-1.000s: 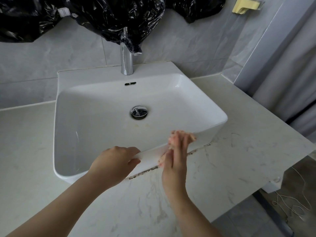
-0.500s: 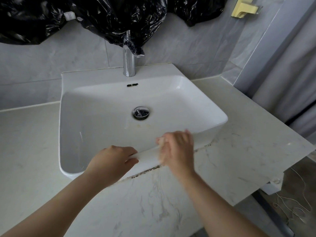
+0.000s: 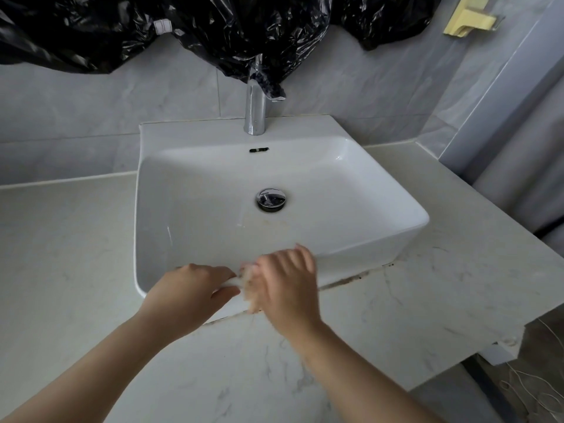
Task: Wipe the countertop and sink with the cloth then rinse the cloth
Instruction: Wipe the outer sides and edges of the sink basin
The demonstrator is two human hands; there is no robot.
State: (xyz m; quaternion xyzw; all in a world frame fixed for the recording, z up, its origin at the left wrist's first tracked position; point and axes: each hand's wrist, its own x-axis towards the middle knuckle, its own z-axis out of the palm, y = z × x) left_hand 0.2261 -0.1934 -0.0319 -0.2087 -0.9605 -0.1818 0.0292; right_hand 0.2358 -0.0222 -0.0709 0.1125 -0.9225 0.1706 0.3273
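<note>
The cloth (image 3: 247, 280), a pale pinkish wad, sits on the front rim of the sink (image 3: 378, 245) at about 6 o'clock of the basin, mostly hidden under the right hand (image 3: 285, 285). That hand lies over the rim on top of the cloth. It is motion-blurred, so I cannot tell whether its fingers curl round the fabric or press it flat. The left hand (image 3: 190, 290) grips the same rim just beside the cloth, on its 9 o'clock side, with fingers hooked over the lip and thumb on the outer face, seemingly to brace. The rim's long axis runs from about 8 o'clock to 2 o'clock. Since the left hand blocks the 8 o'clock end, the free run for a wiping stroke appears to lie toward 2 o'clock, up to the basin's right corner. A dark line of grime shows where the sink's base meets the countertop (image 3: 442, 303), at 3 o'clock of the right hand. The tap (image 3: 254, 114) for rinsing stands at 12 o'clock, well apart from the cloth, with the drain (image 3: 271, 199) between them. Counted: one cloth, one sink, one tap, one drain, one countertop, two hands.
</note>
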